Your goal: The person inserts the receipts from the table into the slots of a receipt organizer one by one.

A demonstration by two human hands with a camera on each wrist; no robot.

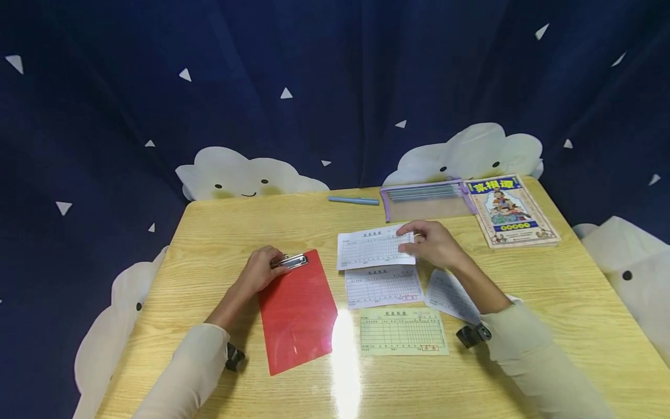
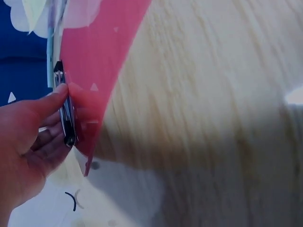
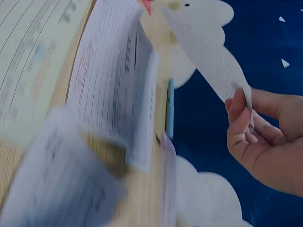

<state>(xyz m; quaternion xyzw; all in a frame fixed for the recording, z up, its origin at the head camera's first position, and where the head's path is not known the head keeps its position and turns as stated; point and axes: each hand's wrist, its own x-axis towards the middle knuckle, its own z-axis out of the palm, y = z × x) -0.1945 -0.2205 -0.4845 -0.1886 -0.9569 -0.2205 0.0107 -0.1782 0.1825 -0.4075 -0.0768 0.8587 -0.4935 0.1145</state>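
A red clipboard [image 1: 299, 317] lies slanted on the left side of the table. My left hand [image 1: 259, 269] grips it by the metal clip [image 2: 67, 109], thumb on one side and fingers behind; the left wrist view shows the clip end tipped up. With thumb and fingers, my right hand [image 1: 435, 243] pinches the right end of a white receipt slip [image 1: 369, 249]. That slip is raised, as the right wrist view shows. Below it lies another white slip [image 1: 384, 291], and nearer the front a pale green one [image 1: 403, 334]. A curled white slip [image 1: 451, 295] sits partly under my right forearm.
Along the back edge lie a blue pen [image 1: 353, 201] and a clear zip pouch [image 1: 429, 209] with purple trim and slim sticks inside. An illustrated book [image 1: 512, 210] lies at the back right. A dark blue curtain [image 1: 335, 87] hangs behind the table.
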